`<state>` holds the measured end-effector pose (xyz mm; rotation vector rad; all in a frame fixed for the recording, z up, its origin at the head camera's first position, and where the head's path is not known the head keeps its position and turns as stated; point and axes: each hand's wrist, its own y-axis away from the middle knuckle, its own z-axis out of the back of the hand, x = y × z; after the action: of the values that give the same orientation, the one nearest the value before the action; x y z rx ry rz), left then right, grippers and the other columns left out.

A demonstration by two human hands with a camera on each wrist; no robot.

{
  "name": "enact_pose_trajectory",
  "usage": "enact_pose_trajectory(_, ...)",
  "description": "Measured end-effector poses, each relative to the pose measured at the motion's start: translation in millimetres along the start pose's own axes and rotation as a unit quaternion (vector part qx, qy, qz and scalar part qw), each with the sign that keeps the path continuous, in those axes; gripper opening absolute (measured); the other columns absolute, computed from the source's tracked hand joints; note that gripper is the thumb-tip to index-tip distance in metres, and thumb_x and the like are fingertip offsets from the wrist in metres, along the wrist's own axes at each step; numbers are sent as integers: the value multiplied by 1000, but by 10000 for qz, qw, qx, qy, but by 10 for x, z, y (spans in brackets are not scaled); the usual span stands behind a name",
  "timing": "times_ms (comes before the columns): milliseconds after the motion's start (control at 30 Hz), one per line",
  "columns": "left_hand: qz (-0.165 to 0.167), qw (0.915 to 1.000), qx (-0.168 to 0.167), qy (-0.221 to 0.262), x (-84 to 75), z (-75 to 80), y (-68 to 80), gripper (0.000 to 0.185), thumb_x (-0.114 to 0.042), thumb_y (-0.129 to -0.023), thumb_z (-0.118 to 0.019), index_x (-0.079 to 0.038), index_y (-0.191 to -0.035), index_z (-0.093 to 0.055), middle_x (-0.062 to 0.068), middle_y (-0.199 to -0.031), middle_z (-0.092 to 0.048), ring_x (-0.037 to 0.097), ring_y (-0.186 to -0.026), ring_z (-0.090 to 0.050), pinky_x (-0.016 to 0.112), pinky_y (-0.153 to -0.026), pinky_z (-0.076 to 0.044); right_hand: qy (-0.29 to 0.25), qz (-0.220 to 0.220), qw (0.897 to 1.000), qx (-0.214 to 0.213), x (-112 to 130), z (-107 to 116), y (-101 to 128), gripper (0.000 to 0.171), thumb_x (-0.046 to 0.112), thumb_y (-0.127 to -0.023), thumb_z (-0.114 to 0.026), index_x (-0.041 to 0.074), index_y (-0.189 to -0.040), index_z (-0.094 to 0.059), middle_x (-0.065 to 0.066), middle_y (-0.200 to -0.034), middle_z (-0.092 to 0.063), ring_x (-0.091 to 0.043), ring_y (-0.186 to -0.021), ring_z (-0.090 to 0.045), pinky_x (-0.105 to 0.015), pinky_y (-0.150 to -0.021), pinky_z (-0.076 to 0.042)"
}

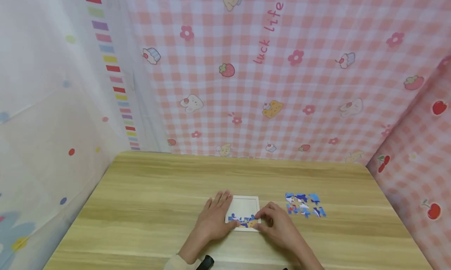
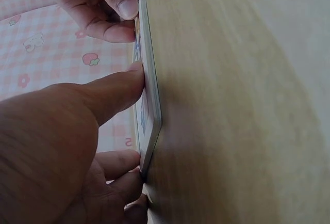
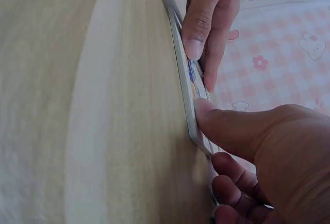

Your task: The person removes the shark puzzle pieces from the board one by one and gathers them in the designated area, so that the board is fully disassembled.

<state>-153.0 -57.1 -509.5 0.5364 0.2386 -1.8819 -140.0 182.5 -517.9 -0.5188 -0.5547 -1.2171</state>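
A white-bordered puzzle tray (image 1: 246, 197) lies flat on the table, with joined puzzle pieces (image 1: 243, 220) in blue, white and orange along its near side. My left hand (image 1: 215, 220) rests along the tray's left edge, fingers extended, with its thumb on the lower left corner. At the right edge, my right hand (image 1: 278, 225) has its thumb and index finger bent about the corner puzzle piece (image 1: 252, 223), which they partly hide. The right wrist view shows the thumb (image 3: 227, 123) on the tray's rim and the other fingers curled past the edge.
Several loose puzzle pieces (image 1: 305, 204), blue with red and white parts, lie in two rows right of the tray. The wooden table (image 1: 158, 191) ends at a pink checked cloth (image 1: 211, 86) behind and pale cloth (image 1: 53, 125) at left.
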Motion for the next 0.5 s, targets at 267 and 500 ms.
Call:
enact_pose_trajectory(267,47,10000,14,47,-13,-16,-8,87,-49,-94,-68,-7,-161,-32,10,-171,-24,32,-160,-19,56,-131,-16,-99,-48,9999,-23,31,3,6,14,20,-83,-85,23,-93,-74,9,-90,-58,-6,-80,-50,-17,-69,-45)
enact_pose_trajectory(500,45,9999,-3,148,2,-6,-4,86,-47,-94,-69,-7,-161,-32,10,-171,-25,33,-160,-19,58,-130,-16,-234,-64,9996,-128,76,-13,1,15,17,-82,-86,19,-91,-74,7,-90,-61,-9,-80,-53,-18,-70,-49)
